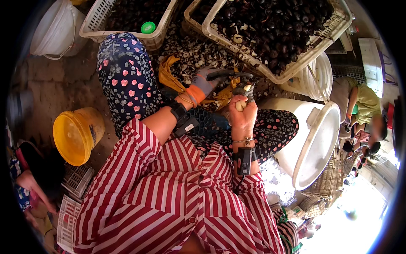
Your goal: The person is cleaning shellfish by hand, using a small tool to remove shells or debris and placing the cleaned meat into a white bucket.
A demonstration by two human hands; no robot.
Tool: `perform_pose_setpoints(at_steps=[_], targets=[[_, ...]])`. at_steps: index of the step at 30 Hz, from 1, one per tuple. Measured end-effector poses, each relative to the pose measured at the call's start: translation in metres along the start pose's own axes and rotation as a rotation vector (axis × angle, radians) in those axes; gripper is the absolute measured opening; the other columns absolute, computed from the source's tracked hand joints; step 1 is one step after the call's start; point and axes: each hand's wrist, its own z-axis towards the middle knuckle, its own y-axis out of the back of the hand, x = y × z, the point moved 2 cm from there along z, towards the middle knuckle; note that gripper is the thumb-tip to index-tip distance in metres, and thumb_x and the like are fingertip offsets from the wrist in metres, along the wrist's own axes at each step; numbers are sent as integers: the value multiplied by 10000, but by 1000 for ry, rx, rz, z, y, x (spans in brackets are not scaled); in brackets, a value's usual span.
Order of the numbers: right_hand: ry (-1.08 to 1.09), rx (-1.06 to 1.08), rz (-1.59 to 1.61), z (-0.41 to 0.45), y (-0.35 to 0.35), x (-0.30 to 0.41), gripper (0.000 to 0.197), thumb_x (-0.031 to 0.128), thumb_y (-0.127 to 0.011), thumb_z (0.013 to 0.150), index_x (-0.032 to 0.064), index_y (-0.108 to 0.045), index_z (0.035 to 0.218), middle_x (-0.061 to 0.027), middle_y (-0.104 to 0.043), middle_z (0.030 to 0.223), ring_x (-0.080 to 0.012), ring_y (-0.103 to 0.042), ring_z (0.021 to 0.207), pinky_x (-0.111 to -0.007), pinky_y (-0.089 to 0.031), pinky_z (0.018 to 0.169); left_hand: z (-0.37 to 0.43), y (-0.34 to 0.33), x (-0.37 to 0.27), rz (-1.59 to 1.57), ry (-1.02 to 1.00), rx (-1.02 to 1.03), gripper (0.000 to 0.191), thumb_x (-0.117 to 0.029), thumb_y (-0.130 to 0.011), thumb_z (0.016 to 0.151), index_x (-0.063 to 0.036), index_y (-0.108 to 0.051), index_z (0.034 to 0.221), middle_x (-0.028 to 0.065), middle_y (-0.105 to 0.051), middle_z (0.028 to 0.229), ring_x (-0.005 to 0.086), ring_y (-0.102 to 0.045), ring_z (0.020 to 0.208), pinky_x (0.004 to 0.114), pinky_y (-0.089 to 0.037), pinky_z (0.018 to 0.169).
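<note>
My left hand [204,83] wears a grey work glove with an orange cuff. It grips a dark-handled knife [226,74], whose far end reaches over the fingertips of my right hand. My right hand [243,116] is bare at the palm, with dark covers on some fingers. White peeled pieces [241,105], apparently water chestnuts, sit in its curled palm. Another partly pale piece [247,87] is pinched at its fingertips, close to the knife. Beyond both hands, a plastic basket [268,74] is heaped with dark, unpeeled water chestnuts [272,38].
Brown and white peelings [196,54] cover the floor ahead. A second basket [127,35] bears a green lid [148,27]. A yellow bucket [71,138] stands left, a white bucket [55,31] far left. A big white tub [317,149] stands at my right. Another person [364,103] sits beyond it.
</note>
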Motion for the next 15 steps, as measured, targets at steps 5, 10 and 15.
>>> perform_pose_setpoints(at_steps=[5,10,15], targets=[[48,-56,-15,0,2,1,137,68,-426,883,-13,-501,965,-86,-524,816,-146,-515,644,-240,-492,573,-3,-10,-9,375,-451,26,241,-85,-616,784,-95,-645,1023,49,-643,872,131,-570,740,259,-453,657],[68,5,-67,1,-2,1,147,63,-424,889,-21,-492,988,-85,-531,822,-145,-515,642,-244,-497,576,0,-8,-13,196,-195,76,231,-87,-616,789,-85,-643,1019,68,-633,934,157,-579,859,269,-451,734],[-13,47,-27,1,-2,-1,140,76,-425,896,-10,-511,967,-85,-542,820,-141,-508,638,-240,-493,574,-3,-9,-15,-24,-160,98,239,-49,-576,812,-89,-636,1039,74,-630,935,147,-579,856,264,-452,729]])
